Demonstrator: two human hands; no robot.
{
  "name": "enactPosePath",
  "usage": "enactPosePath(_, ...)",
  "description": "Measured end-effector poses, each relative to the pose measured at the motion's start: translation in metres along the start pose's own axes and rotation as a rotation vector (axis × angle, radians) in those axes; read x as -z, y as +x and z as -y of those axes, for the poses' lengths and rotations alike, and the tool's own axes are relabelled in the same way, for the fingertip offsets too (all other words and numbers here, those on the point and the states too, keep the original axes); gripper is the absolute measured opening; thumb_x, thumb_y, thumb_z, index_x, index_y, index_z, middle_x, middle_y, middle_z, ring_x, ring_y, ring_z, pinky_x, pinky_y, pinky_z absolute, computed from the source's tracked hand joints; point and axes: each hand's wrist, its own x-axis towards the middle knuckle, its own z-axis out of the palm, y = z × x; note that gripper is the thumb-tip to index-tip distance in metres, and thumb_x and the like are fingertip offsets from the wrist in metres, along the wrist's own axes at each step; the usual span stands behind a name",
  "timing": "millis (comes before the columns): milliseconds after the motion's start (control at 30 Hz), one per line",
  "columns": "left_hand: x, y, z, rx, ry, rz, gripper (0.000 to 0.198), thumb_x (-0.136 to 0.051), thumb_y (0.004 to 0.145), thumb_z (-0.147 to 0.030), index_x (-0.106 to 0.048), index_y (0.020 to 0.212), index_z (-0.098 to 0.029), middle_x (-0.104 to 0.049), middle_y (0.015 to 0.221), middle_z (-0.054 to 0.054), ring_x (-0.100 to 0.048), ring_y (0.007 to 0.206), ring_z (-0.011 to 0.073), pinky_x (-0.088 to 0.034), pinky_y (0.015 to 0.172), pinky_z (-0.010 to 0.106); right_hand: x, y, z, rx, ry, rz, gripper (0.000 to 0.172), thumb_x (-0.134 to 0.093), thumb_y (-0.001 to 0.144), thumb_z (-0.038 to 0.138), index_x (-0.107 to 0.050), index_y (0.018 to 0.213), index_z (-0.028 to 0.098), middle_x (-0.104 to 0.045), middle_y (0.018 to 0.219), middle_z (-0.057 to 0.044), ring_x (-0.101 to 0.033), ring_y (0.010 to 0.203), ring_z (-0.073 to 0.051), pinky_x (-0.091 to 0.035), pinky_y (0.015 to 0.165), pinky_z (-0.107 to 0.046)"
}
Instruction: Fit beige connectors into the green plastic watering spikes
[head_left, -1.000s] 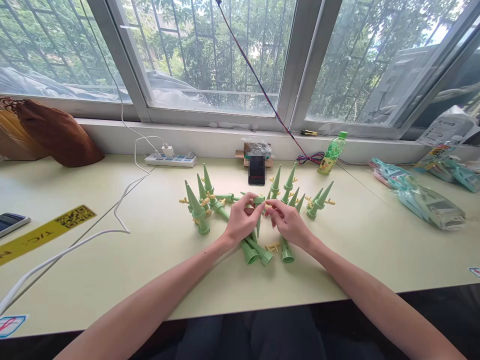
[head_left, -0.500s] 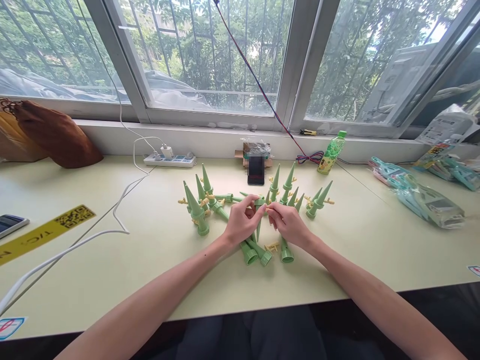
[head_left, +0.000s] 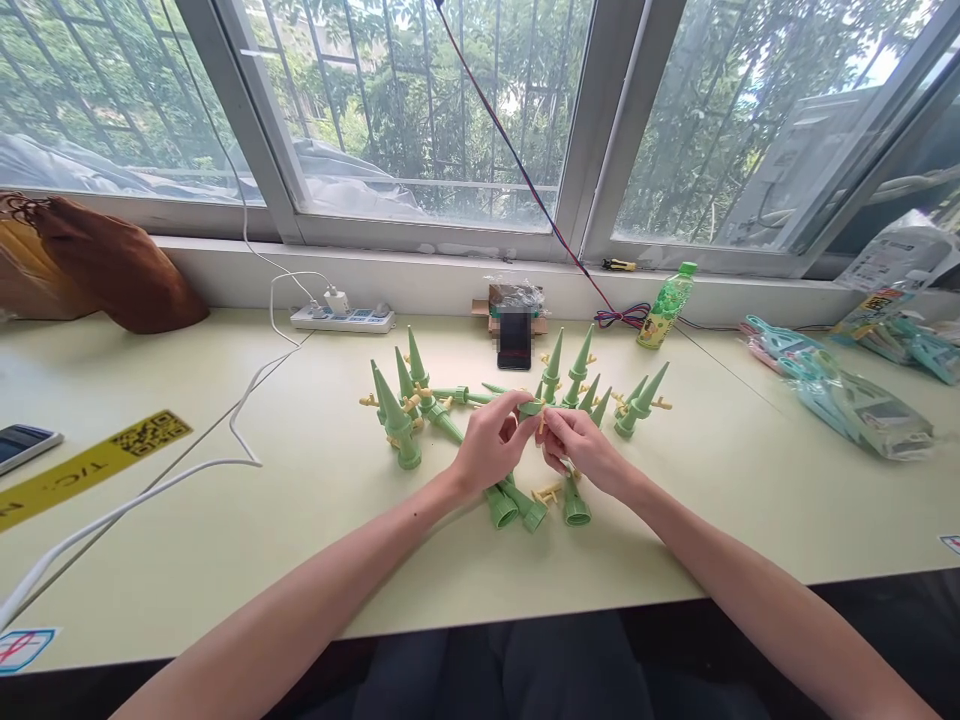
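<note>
At the middle of the table my left hand [head_left: 487, 442] is closed around a green plastic watering spike [head_left: 531, 407], mostly hidden by the fingers. Pinched in my right hand [head_left: 589, 445] is a small yellow valve [head_left: 542, 424], touching or very close to the spike. Below the hands lie loose green spikes [head_left: 503, 508], another green spike [head_left: 577, 512] with its wide end toward me, and yellow valves [head_left: 550, 494]. Several green spikes with yellow valves fitted stand upright at the left [head_left: 397, 420] and to the right [head_left: 640, 405].
A phone [head_left: 514, 345] leans on a small box behind the spikes. Farther back are a power strip [head_left: 343, 319] with a white cable and a green drink bottle [head_left: 666, 308]. Bagged teal items [head_left: 855, 400] lie at the right, a brown bag [head_left: 120, 265] at the left.
The spike in my left hand has tilted; its tip no longer points down below the hands. The yellow valve at my right fingertips shows more clearly. The view has shifted slightly.
</note>
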Motion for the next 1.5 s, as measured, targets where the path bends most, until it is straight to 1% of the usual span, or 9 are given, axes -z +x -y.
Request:
enactPosePath(67,-0.0002,-0.0002,0.0008,-0.050,0.025,-0.006,0.013,-0.056,0.092,-0.029,-0.058,0.100,-0.019,-0.064,0.087,0.002,-0.045,0.047,0.0038,-0.036,0.044,0.018,-0.0002,-0.0001,0.0014,-0.027,0.067,0.000,0.044,-0.048,0.095,0.052,-0.051,0.069,0.017,-0.032,0.044,0.010,-0.038,0.035,-0.007,-0.027,0.039,-0.022)
enactPosePath(167,-0.0003,-0.0008,0.0018,-0.110,0.070,-0.007,0.011,-0.055,0.093,-0.027,-0.058,0.101,-0.019,-0.062,0.087,0.001,-0.036,0.044,0.0023,-0.033,0.044,0.019,-0.0007,-0.0002,0.0026,-0.065,0.139,0.000,0.044,-0.051,0.093,0.052,-0.050,0.066,0.017,-0.029,0.044,0.010,-0.035,0.035,-0.007,-0.026,0.040,-0.022)
enactPosePath(267,-0.0005,-0.0019,0.0022,-0.133,0.111,0.003,0.012,-0.053,0.094,-0.027,-0.058,0.101,-0.019,-0.060,0.086,0.001,-0.035,0.044,0.0026,-0.032,0.045,0.019,-0.0010,0.0001,0.0023,-0.077,0.163,-0.016,0.045,-0.053,0.092,0.052,-0.049,0.064,0.017,-0.028,0.043,0.010,-0.035,0.035,-0.007,-0.026,0.040,-0.022)
enactPosePath(400,-0.0008,-0.0032,0.0019,-0.096,0.134,0.027,0.018,-0.056,0.092,-0.032,-0.053,0.105,-0.019,-0.059,0.083,0.000,-0.036,0.045,0.0032,-0.032,0.045,0.019,-0.0013,0.0011,0.0019,-0.066,0.167,-0.035,0.048,-0.053,0.091,0.055,-0.048,0.060,0.018,-0.030,0.043,0.009,-0.038,0.036,-0.008,-0.027,0.040,-0.023)
enactPosePath(567,0.0003,-0.0034,0.0005,-0.045,0.154,0.053,0.032,-0.061,0.088,-0.040,-0.050,0.111,-0.019,-0.046,0.062,-0.007,-0.034,0.044,0.0054,-0.030,0.045,0.019,-0.0026,0.0017,0.0049,-0.048,0.100,-0.062,0.054,-0.050,0.091,0.059,-0.044,0.055,0.019,-0.033,0.041,0.007,-0.038,0.036,-0.008,-0.030,0.039,-0.024)
enactPosePath(800,0.0010,-0.0024,-0.0018,0.012,0.161,0.048,0.033,-0.062,0.086,-0.044,-0.049,0.105,-0.019,-0.035,0.053,-0.011,-0.028,0.041,0.0051,-0.026,0.044,0.019,-0.0054,0.0008,0.0031,0.018,0.039,-0.084,0.056,-0.051,0.089,0.062,-0.042,0.053,0.020,-0.035,0.041,0.007,-0.037,0.036,-0.008,-0.030,0.037,-0.023)
enactPosePath(1033,-0.0005,-0.0032,-0.0023,0.023,0.160,0.042,0.032,-0.059,0.088,-0.044,-0.049,0.103,-0.018,-0.037,0.052,-0.011,-0.027,0.039,0.0049,-0.024,0.043,0.019,-0.0030,0.0014,0.0009,0.042,-0.054,-0.104,0.061,-0.046,0.090,0.064,-0.040,0.050,0.020,-0.037,0.039,0.005,-0.037,0.035,-0.008,-0.030,0.038,-0.024)
enactPosePath(1300,-0.0006,-0.0038,-0.0027,-0.013,0.247,0.022,0.029,-0.059,0.088,-0.043,-0.052,0.100,-0.018,-0.045,0.058,-0.007,-0.036,0.044,0.0067,-0.029,0.046,0.020,-0.0014,0.0024,-0.0033,0.040,-0.094,-0.115,0.063,-0.043,0.091,0.065,-0.036,0.047,0.020,-0.037,0.037,0.004,-0.035,0.034,-0.008,-0.029,0.039,-0.024)
enactPosePath(1500,-0.0014,-0.0042,-0.0020,-0.036,0.301,-0.004,0.027,-0.059,0.088,-0.044,-0.052,0.094,-0.018,-0.045,0.058,-0.006,-0.039,0.047,0.0083,-0.030,0.049,0.021,-0.0019,0.0022,-0.0027,0.027,-0.105,-0.122,0.064,-0.043,0.091,0.066,-0.036,0.046,0.020,-0.037,0.037,0.004,-0.033,0.033,-0.008,-0.028,0.038,-0.024)
